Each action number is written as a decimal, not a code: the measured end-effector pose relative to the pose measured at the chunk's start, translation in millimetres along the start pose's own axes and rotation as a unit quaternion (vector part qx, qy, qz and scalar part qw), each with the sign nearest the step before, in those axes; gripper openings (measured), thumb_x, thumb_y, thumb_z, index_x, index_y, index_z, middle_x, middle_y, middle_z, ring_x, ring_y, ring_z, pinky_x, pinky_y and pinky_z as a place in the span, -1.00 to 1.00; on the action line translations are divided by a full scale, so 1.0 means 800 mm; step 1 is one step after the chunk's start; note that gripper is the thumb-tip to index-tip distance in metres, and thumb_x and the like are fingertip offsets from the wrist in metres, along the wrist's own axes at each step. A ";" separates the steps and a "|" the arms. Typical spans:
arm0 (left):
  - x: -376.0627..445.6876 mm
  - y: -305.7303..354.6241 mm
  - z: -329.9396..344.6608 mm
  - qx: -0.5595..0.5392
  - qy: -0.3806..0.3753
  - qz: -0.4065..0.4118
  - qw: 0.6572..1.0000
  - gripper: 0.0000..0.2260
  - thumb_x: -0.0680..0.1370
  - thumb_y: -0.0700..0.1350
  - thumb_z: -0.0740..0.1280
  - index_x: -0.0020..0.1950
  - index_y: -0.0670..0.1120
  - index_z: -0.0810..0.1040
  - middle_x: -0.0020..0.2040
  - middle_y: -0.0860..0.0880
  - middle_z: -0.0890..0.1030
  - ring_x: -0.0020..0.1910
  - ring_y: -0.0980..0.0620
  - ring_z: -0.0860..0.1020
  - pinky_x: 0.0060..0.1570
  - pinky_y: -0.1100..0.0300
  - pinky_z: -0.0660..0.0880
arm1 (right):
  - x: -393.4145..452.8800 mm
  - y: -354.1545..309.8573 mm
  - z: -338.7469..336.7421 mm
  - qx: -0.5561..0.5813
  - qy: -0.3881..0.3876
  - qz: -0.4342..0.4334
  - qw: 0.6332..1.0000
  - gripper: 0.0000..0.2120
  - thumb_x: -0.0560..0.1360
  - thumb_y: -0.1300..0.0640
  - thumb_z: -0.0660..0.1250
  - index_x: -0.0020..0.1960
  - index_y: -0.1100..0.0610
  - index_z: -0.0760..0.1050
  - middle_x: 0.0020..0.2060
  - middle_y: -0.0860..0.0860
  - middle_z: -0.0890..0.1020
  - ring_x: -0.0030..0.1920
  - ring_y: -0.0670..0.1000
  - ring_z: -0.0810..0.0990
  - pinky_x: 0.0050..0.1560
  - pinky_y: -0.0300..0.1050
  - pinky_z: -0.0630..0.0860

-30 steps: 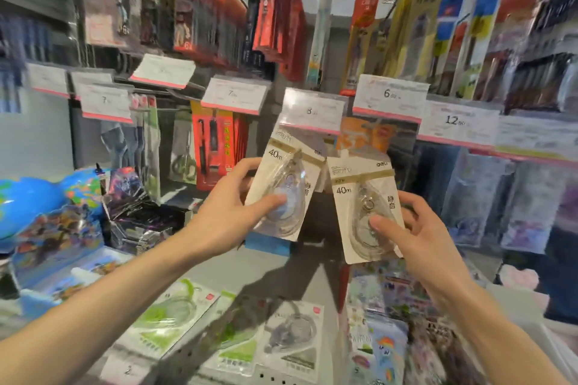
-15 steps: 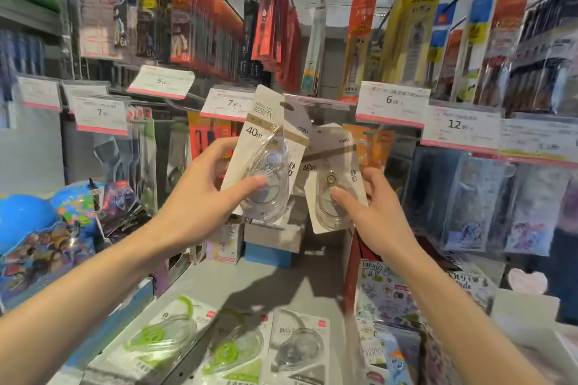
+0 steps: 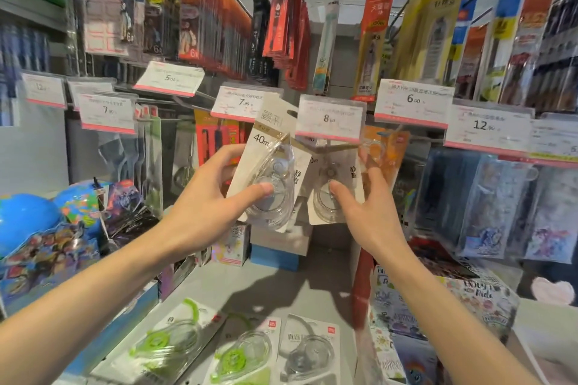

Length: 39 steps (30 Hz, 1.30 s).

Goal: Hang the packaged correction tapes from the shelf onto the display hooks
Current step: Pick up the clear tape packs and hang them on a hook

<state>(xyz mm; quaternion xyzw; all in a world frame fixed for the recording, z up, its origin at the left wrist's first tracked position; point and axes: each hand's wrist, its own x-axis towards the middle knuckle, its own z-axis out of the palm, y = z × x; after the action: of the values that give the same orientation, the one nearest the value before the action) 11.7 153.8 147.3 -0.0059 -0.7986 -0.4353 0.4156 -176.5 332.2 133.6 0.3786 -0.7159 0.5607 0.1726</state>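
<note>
My left hand (image 3: 215, 206) grips a white carded correction tape marked 40m (image 3: 272, 166), tilted, its top reaching the 7.90 price tag (image 3: 240, 101). My right hand (image 3: 366, 206) holds a second white correction tape pack (image 3: 336, 178) up under the 8.00 price tag (image 3: 330, 117); the tag hides the pack's top and the hook behind it. Three more correction tape packs lie flat on the grey shelf (image 3: 256, 284): two green ones (image 3: 170, 344) (image 3: 242, 353) and a grey one (image 3: 308, 350).
Rows of hooks with hanging stationery packs and price tags fill the wall above. An orange pack (image 3: 387, 153) hangs just right of my right hand. Small boxes (image 3: 275, 247) stand at the shelf's back. Blue globes (image 3: 28, 219) sit left, sticker packs (image 3: 438, 300) right.
Both hands have risen with their packs toward the row of price tags. The right pack's top has gone behind the 8.00 tag.
</note>
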 end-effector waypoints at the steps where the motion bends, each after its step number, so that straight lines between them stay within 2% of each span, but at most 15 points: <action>1: -0.003 -0.005 0.002 -0.002 -0.007 -0.006 1.000 -0.51 0.39 0.16 0.49 0.30 0.21 0.48 0.17 0.15 0.71 0.13 0.12 0.69 0.14 -0.01 0.61 | 0.001 0.002 0.004 -0.025 0.003 -0.011 1.000 -0.26 0.57 -0.15 0.37 0.64 -0.16 0.09 0.55 -0.21 0.33 0.54 -0.07 0.32 0.49 -0.09 0.26; 3: -0.010 -0.015 0.008 0.001 -0.029 -0.022 0.999 -0.56 0.42 0.15 0.49 0.26 0.26 0.49 0.13 0.16 0.72 0.08 0.12 0.71 0.09 -0.05 0.65 | 0.006 0.007 0.011 -0.093 0.012 -0.026 0.995 -0.25 0.59 -0.16 0.33 0.66 -0.11 0.04 0.54 -0.08 0.41 0.52 0.01 0.37 0.37 -0.10 0.31; 6: -0.014 -0.027 0.016 0.009 -0.043 -0.034 0.998 -0.58 0.44 0.15 0.48 0.27 0.27 0.47 0.11 0.22 0.73 0.05 0.17 0.72 0.09 -0.03 0.65 | 0.016 0.011 0.022 -0.185 0.035 -0.025 0.982 -0.27 0.59 -0.19 0.29 0.66 -0.03 0.09 0.25 0.09 0.67 0.25 0.17 0.61 0.13 0.04 0.51; 8: -0.012 -0.032 0.015 0.010 -0.039 -0.044 0.998 -0.57 0.44 0.16 0.48 0.28 0.25 0.47 0.10 0.20 0.73 0.03 0.15 0.73 0.08 -0.06 0.65 | 0.023 0.017 0.029 -0.244 0.038 -0.013 0.969 -0.33 0.58 -0.20 0.28 0.58 0.08 0.24 -0.01 0.11 0.71 0.09 0.26 0.68 -0.03 0.09 0.53; 10: -0.009 -0.038 0.013 0.014 -0.034 -0.052 0.998 -0.58 0.45 0.14 0.48 0.27 0.26 0.47 0.10 0.20 0.73 0.03 0.15 0.72 0.07 -0.06 0.65 | 0.030 0.020 0.031 -0.283 0.038 0.005 0.958 -0.39 0.58 -0.21 0.28 0.46 0.19 0.38 -0.11 0.14 0.68 -0.01 0.31 0.68 -0.15 0.04 0.44; 13: -0.006 -0.046 0.008 0.024 -0.020 -0.060 0.998 -0.63 0.50 0.06 0.50 0.25 0.28 0.47 0.11 0.25 0.71 0.07 0.23 0.69 0.08 0.06 0.62 | 0.035 0.019 0.026 -0.314 0.024 0.002 0.949 -0.42 0.58 -0.21 0.29 0.39 0.21 0.39 -0.07 0.17 0.71 -0.03 0.31 0.68 -0.10 0.07 0.51; 17: -0.006 -0.051 0.008 0.025 -0.017 -0.065 0.997 -0.67 0.53 0.03 0.49 0.21 0.28 0.47 0.08 0.35 0.69 0.05 0.30 0.68 -0.07 0.30 0.58 | 0.041 0.007 0.019 -0.265 -0.014 0.028 0.964 -0.48 0.59 -0.16 0.30 0.40 0.15 0.36 -0.04 0.13 0.72 0.04 0.26 0.68 0.11 0.13 0.54; 20: -0.006 -0.051 0.012 0.002 -0.022 -0.068 0.997 -0.65 0.55 0.00 0.49 0.28 0.19 0.48 0.09 0.30 0.71 0.05 0.24 0.70 -0.05 0.27 0.63 | 0.038 0.000 0.013 -0.297 -0.041 0.034 0.953 -0.55 0.62 -0.15 0.25 0.32 0.17 0.48 -0.10 0.11 0.72 0.03 0.24 0.67 0.12 0.13 0.56; 22: -0.006 -0.052 0.015 -0.016 -0.024 -0.074 0.997 -0.65 0.55 0.00 0.49 0.29 0.16 0.49 0.10 0.24 0.73 0.06 0.20 0.71 0.01 0.16 0.64 | 0.028 -0.004 0.007 -0.304 -0.018 -0.012 0.952 -0.62 0.63 -0.10 0.23 0.25 0.16 0.56 -0.10 0.08 0.74 -0.01 0.19 0.68 0.09 0.08 0.55; 26: -0.005 -0.055 0.025 -0.050 -0.023 -0.095 0.994 -0.63 0.54 -0.02 0.50 0.31 0.14 0.50 0.12 0.16 0.74 0.07 0.12 0.72 0.01 0.05 0.64 | -0.006 -0.011 -0.011 -0.229 0.007 -0.082 0.970 -0.73 0.63 -0.08 0.30 0.25 0.02 0.58 -0.13 -0.13 0.70 -0.16 -0.10 0.67 -0.04 -0.05 0.60; 30: -0.002 -0.047 0.050 -0.094 -0.023 -0.105 0.990 -0.65 0.57 -0.11 0.46 0.34 0.05 0.52 0.14 0.09 0.74 0.10 0.09 0.72 0.01 0.03 0.66 | -0.038 -0.008 -0.010 -0.069 -0.122 0.023 0.990 -0.88 0.61 -0.13 0.33 0.05 -0.21 0.64 -0.08 -0.23 0.74 -0.05 -0.20 0.71 0.12 -0.03 0.64; 32: -0.002 -0.042 0.067 -0.104 -0.028 -0.099 0.989 -0.67 0.60 -0.15 0.42 0.36 0.01 0.53 0.17 0.08 0.73 0.13 0.11 0.70 0.07 0.08 0.64 | -0.050 -0.006 -0.007 -0.013 -0.142 0.048 0.989 -0.84 0.59 -0.18 0.33 0.01 -0.20 0.67 -0.08 -0.27 0.75 -0.01 -0.24 0.70 0.16 -0.09 0.62; 34: -0.005 -0.039 0.081 -0.117 -0.042 -0.090 0.988 -0.69 0.63 -0.16 0.38 0.38 0.01 0.53 0.16 0.12 0.73 0.12 0.15 0.69 0.04 0.21 0.61 | -0.056 -0.002 -0.009 0.042 -0.131 0.076 0.988 -0.78 0.54 -0.21 0.38 0.09 -0.14 0.66 -0.03 -0.26 0.75 0.02 -0.24 0.70 0.13 -0.13 0.61; 36: -0.009 -0.035 0.093 -0.120 -0.077 -0.081 0.986 -0.71 0.66 -0.16 0.34 0.37 0.06 0.54 0.12 0.17 0.74 0.07 0.19 0.70 -0.06 0.31 0.59 | -0.059 0.002 -0.015 0.116 -0.121 0.110 0.980 -0.74 0.52 -0.11 0.48 0.16 -0.06 0.63 -0.01 -0.21 0.76 0.01 -0.19 0.73 0.03 -0.20 0.64; 39: -0.012 -0.031 0.103 -0.099 -0.109 -0.073 0.986 -0.72 0.67 -0.10 0.32 0.39 0.08 0.55 0.12 0.13 0.74 0.06 0.16 0.69 -0.05 0.25 0.61 | -0.061 0.007 -0.025 0.195 -0.118 0.133 0.965 -0.71 0.51 0.07 0.53 0.21 0.01 0.59 0.03 -0.08 0.78 0.02 -0.05 0.77 -0.11 -0.28 0.65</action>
<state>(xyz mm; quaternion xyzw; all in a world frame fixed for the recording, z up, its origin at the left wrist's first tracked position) -45.4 199.2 101.1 -0.0360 -0.7905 -0.5381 0.2902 -152.2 367.9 103.7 0.3699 -0.6518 0.6588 -0.0663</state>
